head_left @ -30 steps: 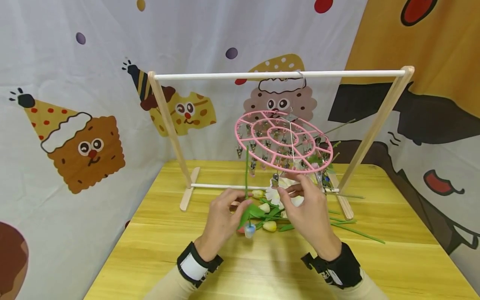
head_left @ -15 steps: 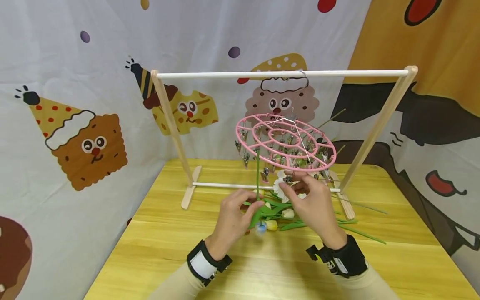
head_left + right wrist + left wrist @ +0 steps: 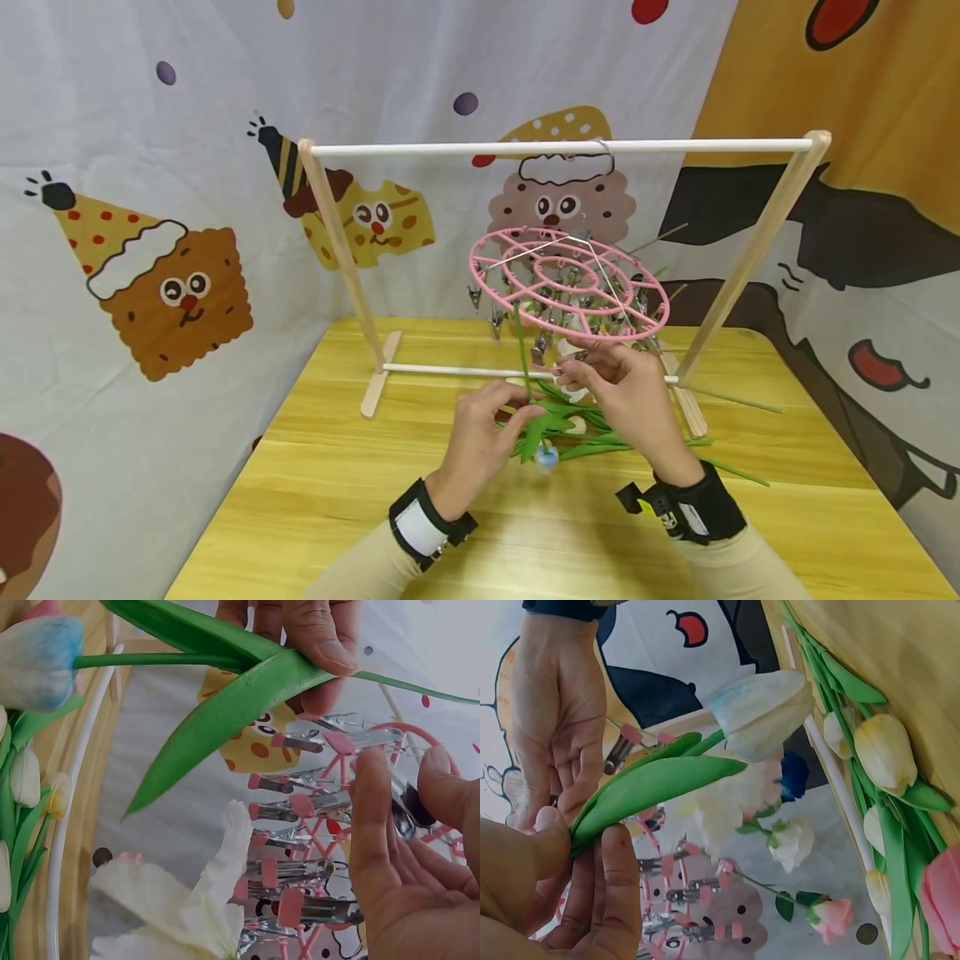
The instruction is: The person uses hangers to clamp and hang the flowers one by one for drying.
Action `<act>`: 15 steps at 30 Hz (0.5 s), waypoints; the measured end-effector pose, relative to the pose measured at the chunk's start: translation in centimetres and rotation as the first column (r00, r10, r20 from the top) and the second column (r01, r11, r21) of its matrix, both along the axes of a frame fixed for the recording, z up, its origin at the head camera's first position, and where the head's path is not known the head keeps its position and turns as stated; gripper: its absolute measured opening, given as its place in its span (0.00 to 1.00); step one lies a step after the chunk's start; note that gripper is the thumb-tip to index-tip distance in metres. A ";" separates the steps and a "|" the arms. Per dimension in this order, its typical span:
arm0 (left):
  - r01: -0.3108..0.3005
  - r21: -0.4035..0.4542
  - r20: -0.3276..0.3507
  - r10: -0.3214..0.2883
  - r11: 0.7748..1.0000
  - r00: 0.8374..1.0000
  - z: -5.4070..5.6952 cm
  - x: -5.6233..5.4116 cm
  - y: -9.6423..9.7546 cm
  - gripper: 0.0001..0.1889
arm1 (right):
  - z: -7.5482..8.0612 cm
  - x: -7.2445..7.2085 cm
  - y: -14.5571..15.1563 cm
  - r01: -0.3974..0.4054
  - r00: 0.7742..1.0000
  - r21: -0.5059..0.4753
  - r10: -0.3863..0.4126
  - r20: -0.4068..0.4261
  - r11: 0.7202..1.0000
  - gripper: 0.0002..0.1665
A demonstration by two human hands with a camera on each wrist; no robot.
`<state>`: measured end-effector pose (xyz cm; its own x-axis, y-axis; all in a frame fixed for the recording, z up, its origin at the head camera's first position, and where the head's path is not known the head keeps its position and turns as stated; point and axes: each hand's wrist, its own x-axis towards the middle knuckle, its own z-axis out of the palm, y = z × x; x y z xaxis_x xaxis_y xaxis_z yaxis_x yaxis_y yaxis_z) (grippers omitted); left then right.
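Observation:
My left hand (image 3: 487, 437) pinches an artificial tulip (image 3: 761, 712) by its stem and leaves. The tulip's blue-and-white bloom (image 3: 547, 457) hangs downward, and its green stem (image 3: 522, 354) points up to the near rim of a round pink clip hanger (image 3: 472, 260). Just under that rim, my right hand (image 3: 630, 392) grips a metal clip (image 3: 409, 802) between thumb and fingers. Fingers partly cover this clip, so whether its mouth is spread cannot be told. Other pink-tipped metal clips (image 3: 292, 802) dangle from the hanger's rings.
The hanger is hooked on the white top bar (image 3: 450, 150) of a wooden stand (image 3: 341, 250). Below lie more artificial tulips (image 3: 885, 754) on the wooden table (image 3: 300, 500). A white flower (image 3: 180, 900) and a pink rose (image 3: 831, 919) are under the hanger. A patterned cloth (image 3: 390, 75) stands behind.
My left hand has moved right with the tulip, bringing its stem nearer the right hand. The pink hanger has turned slightly and tilts less. My right hand stays at its near rim.

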<state>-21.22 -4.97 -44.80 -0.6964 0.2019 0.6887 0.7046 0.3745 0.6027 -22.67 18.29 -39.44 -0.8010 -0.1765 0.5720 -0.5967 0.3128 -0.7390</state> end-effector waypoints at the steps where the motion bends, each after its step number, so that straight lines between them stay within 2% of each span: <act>1: -0.007 -0.003 -0.004 0.007 1.000 1.000 0.0 0.0 0.2 0.06 | 0.0 0.0 0.1 -0.026 0.999 -0.013 0.026 0.023 1.000 0.16; 4: -0.035 -0.011 0.007 0.035 0.999 0.999 0.2 0.2 0.7 0.07 | 0.2 -0.2 0.5 -0.070 0.994 -0.034 0.073 0.083 0.997 0.13; 9: -0.068 -0.012 0.049 0.068 0.998 0.996 0.3 0.4 1.5 0.08 | 0.3 -0.2 1.0 -0.014 0.994 0.030 0.011 0.112 0.999 0.12; 15: -0.064 0.010 0.048 0.064 0.998 0.997 0.3 0.3 2.1 0.06 | 0.1 -0.1 1.4 0.018 0.993 0.024 -0.021 0.112 1.000 0.10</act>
<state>-20.88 -2.87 -44.54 -0.7395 0.1482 0.6567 0.6501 0.4107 0.6393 -22.76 19.71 -39.32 -0.8633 -0.1726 0.4742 -0.5040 0.3411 -0.7935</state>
